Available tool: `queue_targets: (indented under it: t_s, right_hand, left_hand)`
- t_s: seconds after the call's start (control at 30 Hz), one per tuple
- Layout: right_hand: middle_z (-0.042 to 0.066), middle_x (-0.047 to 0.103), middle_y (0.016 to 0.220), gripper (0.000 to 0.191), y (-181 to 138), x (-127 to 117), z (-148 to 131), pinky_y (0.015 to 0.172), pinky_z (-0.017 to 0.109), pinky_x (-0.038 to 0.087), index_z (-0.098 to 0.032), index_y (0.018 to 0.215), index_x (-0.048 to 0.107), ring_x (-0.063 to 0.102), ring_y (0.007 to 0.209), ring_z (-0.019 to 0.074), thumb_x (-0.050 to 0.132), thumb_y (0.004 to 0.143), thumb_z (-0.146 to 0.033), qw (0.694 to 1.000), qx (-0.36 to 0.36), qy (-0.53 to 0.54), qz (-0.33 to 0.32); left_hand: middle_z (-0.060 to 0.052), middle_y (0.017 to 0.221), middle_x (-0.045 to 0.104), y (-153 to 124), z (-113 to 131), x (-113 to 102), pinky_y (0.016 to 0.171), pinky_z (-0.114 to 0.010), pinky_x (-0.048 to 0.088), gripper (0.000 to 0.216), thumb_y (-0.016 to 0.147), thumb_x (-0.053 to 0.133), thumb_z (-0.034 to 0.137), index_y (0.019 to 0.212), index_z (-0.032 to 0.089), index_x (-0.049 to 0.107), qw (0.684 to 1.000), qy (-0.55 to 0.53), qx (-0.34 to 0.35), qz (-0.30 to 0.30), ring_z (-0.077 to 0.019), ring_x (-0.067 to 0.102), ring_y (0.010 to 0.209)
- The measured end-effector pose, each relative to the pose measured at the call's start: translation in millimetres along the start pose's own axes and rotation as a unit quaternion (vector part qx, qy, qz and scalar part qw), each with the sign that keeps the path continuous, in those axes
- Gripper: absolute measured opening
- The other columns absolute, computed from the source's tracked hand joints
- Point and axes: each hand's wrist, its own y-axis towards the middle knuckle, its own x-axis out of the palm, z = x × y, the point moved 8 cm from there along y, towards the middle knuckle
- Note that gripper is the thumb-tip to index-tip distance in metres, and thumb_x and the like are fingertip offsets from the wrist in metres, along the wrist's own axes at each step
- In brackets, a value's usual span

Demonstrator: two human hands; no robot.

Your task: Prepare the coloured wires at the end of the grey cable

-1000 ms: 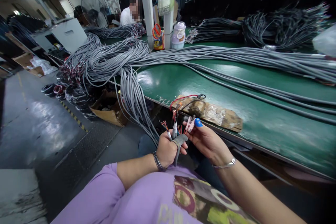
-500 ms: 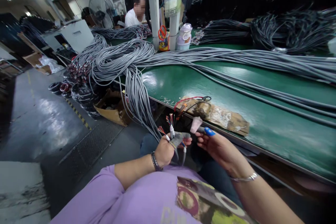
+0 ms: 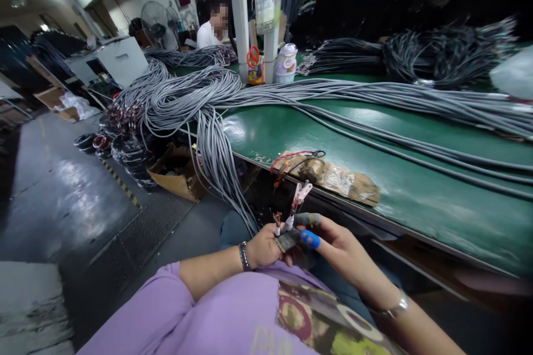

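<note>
Low in front of my lap, my left hand (image 3: 264, 247) is closed around grey cables with stripped ends. One cable end (image 3: 277, 226) stands up from the fist, fanning thin coloured wires. Beside it rises a second end with a white collar (image 3: 288, 223); a pale pink clip (image 3: 301, 194) sits at the top of its wires. My right hand (image 3: 337, 238) meets the left, its thumb and index finger pinched at that collared cable. Grey covers wrap some fingertips, and a blue one is on the right thumb. The cables' lower parts are hidden.
A board (image 3: 333, 177) with clip leads lies along the edge of the green table (image 3: 258, 125). Grey cable bundles (image 3: 195, 91) cross the table and hang over its edge. A cardboard box (image 3: 177, 175) stands below. Behind a post, a person (image 3: 210, 30) sits.
The pink clip, previously at my right fingers, now stands on the wires of a cable in my left hand. My right hand has moved left against my left.
</note>
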Motion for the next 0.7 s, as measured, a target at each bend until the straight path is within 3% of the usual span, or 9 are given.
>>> queue_targets:
  t_s: [0.13, 0.23, 0.37, 0.43, 0.53, 0.6, 0.7]
  right_hand:
    - [0.002, 0.058, 0.072, 0.023, -4, 12, -6, 0.055, 0.026, 0.047, -0.022, 0.073, 0.067, 0.055, 0.061, 0.0152, 0.068, 0.078, -0.044, 0.999, -0.040, -0.034, 0.015]
    - [0.001, 0.052, 0.075, 0.028, -9, 21, 0, 0.046, 0.024, 0.043, -0.021, 0.074, 0.065, 0.050, 0.053, 0.0116, 0.063, 0.081, -0.047, 0.999, -0.031, 0.012, -0.002]
    - [0.003, 0.056, 0.080, 0.028, -16, 16, 1, 0.056, 0.026, 0.047, -0.020, 0.078, 0.066, 0.053, 0.065, 0.0143, 0.062, 0.082, -0.048, 0.996, -0.071, 0.010, 0.043]
    - [0.003, 0.060, 0.082, 0.028, -19, 8, 4, 0.065, 0.028, 0.049, -0.021, 0.083, 0.065, 0.056, 0.070, 0.0161, 0.062, 0.083, -0.048, 0.994, -0.073, 0.019, 0.078]
    - [0.005, 0.066, 0.086, 0.028, -24, -3, 9, 0.077, 0.033, 0.049, -0.022, 0.087, 0.062, 0.060, 0.078, 0.0183, 0.060, 0.084, -0.050, 0.988, -0.063, 0.048, 0.131]
    - [0.005, 0.068, 0.085, 0.030, -25, -1, 12, 0.079, 0.033, 0.049, -0.022, 0.086, 0.060, 0.061, 0.079, 0.0187, 0.058, 0.084, -0.052, 0.988, -0.051, 0.069, 0.131]
    - [0.004, 0.068, 0.078, 0.035, -24, 16, 22, 0.074, 0.032, 0.050, -0.021, 0.082, 0.059, 0.062, 0.074, 0.0180, 0.061, 0.081, -0.055, 0.992, -0.004, 0.103, 0.073]
  left_hand:
    - [-0.005, 0.058, 0.061, -5, -5, 7, 0.053, -0.023, 0.041, 0.057, 0.071, 0.058, 0.071, 0.064, 0.015, 0.065, 0.998, 0.039, -0.005, -0.053, -0.0122, 0.055, 0.052]
    - [-0.006, 0.062, 0.064, -9, -5, 10, 0.061, -0.025, 0.046, 0.054, 0.072, 0.062, 0.066, 0.070, 0.013, 0.069, 0.996, 0.039, 0.002, -0.080, -0.0139, 0.058, 0.058]
    - [-0.007, 0.074, 0.069, -13, 3, 13, 0.071, -0.029, 0.049, 0.050, 0.071, 0.069, 0.060, 0.082, 0.011, 0.072, 0.995, 0.004, 0.035, -0.088, -0.0165, 0.063, 0.069]
    - [-0.009, 0.081, 0.071, -13, 5, 5, 0.070, -0.028, 0.049, 0.049, 0.074, 0.067, 0.057, 0.088, 0.011, 0.072, 0.998, -0.023, 0.044, -0.044, -0.0174, 0.064, 0.073]
    - [-0.013, 0.089, 0.071, -14, 6, -25, 0.061, -0.024, 0.047, 0.050, 0.078, 0.064, 0.056, 0.098, 0.011, 0.070, 0.986, -0.096, 0.063, 0.120, -0.0171, 0.065, 0.073]
    - [-0.014, 0.092, 0.071, -18, 7, -42, 0.050, -0.019, 0.039, 0.049, 0.077, 0.065, 0.054, 0.100, 0.011, 0.070, 0.967, -0.124, 0.086, 0.206, -0.0142, 0.064, 0.067]
    - [-0.010, 0.080, 0.070, -21, 11, -44, 0.041, -0.017, 0.025, 0.047, 0.075, 0.068, 0.052, 0.098, 0.011, 0.071, 0.967, -0.097, 0.092, 0.216, -0.0080, 0.056, 0.053]
